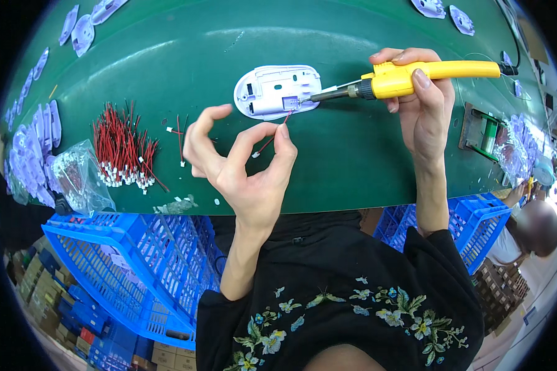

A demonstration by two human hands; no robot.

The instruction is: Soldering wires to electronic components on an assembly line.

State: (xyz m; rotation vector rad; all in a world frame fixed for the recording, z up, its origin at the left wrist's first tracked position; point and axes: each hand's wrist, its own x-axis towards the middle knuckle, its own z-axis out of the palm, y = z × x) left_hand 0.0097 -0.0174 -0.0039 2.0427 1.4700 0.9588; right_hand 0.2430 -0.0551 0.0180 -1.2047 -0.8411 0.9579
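On the green felt-covered worktable (167, 49), the white oval plastic housing (277, 91) lay open side up, just beyond both hands, its long axis running left to right. The right hand (424, 102) was closed around the yellow-handled soldering iron (408, 77), whose shaft pointed leftward with the tip at the housing's right part. The left hand (241, 164) (the nearer one) pinched the short red lead wire (272, 139) between thumb and forefinger, other fingers spread, the wire slanting up-right to the same spot.
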